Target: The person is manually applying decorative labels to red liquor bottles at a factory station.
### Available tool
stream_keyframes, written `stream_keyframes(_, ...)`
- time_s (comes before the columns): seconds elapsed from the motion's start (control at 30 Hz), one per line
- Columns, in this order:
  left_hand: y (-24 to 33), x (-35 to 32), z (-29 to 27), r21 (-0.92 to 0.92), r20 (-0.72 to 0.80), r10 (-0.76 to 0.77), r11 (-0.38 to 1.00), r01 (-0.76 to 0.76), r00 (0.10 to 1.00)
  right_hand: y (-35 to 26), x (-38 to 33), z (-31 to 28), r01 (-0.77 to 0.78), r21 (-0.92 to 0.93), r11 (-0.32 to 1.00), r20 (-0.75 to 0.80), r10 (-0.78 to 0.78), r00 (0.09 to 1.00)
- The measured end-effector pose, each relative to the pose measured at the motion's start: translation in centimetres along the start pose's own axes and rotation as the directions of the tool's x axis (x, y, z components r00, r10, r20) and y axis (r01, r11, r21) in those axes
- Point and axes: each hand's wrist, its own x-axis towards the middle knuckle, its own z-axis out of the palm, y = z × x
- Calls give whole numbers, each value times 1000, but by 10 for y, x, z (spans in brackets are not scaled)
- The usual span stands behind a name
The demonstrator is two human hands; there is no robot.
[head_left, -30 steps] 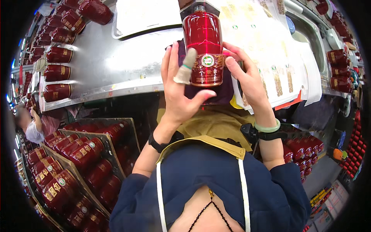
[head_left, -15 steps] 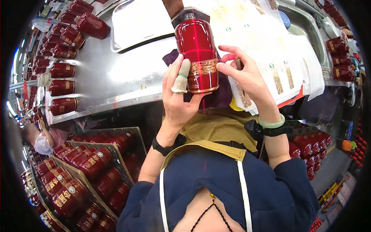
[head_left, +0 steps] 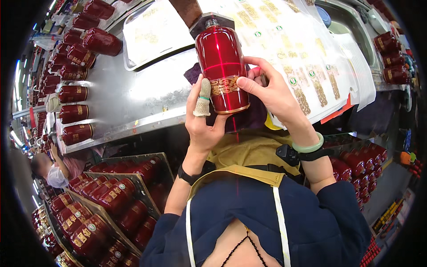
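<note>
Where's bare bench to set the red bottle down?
Bare steel bench between the row of lying bottles, the tray and the left hand. Crowded: label sheets cover the right side.

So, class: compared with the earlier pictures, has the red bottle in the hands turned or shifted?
Yes. The red bottle has rotated: its round sticker no longer faces the camera. Against the metal tray, any sideways shift cannot be told, since the head camera moved too.

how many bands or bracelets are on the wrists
3: a black band on the left wrist, a pale green bangle on the right wrist, and a black strap beside it. Others may be hidden.
</note>
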Motion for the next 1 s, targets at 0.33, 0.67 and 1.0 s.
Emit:
stream_keyframes(0.33, 13, 11, -5, 193, 101, 106, 973, -124, 989, 10, -3, -1, 35, 179, 983, -9, -34, 999)
stream_keyframes(0.67, 40, 26, 9, 273, 161, 93, 952, -135, 983, -17, -9, -12, 417, -194, 888, -365, -460, 810)
stream_keyframes(1.0, 0, 21, 1, -156, 172, -308, 929, 335, 936, -10, -11, 0, 291, -477, 830, -295, -462, 836)
